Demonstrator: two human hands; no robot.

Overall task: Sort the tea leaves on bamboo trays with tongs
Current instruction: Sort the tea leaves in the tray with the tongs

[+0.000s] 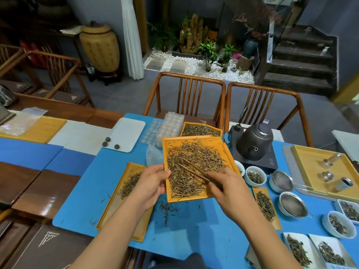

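Note:
A square bamboo tray (198, 198) heaped with brown tea leaves (191, 167) is lifted and tilted above the blue mat. My left hand (150, 184) grips its left rim, thumb on top. My right hand (228, 188) holds dark wooden tongs (194, 169) whose tips rest in the leaf pile. Under my left hand lies a long bamboo tray (116, 208) with a small heap of leaves (131, 184). A third bamboo tray (202, 130) full of leaves sits behind.
A dark kettle (254, 142) on its base stands right of the tray. White bowls (255, 176), strainers (292, 204), a narrow leaf tray (266, 206) and white dishes of leaves fill the right side. Loose leaves (167, 209) lie scattered on the blue mat (81, 191). Wooden chairs (186, 94) stand behind.

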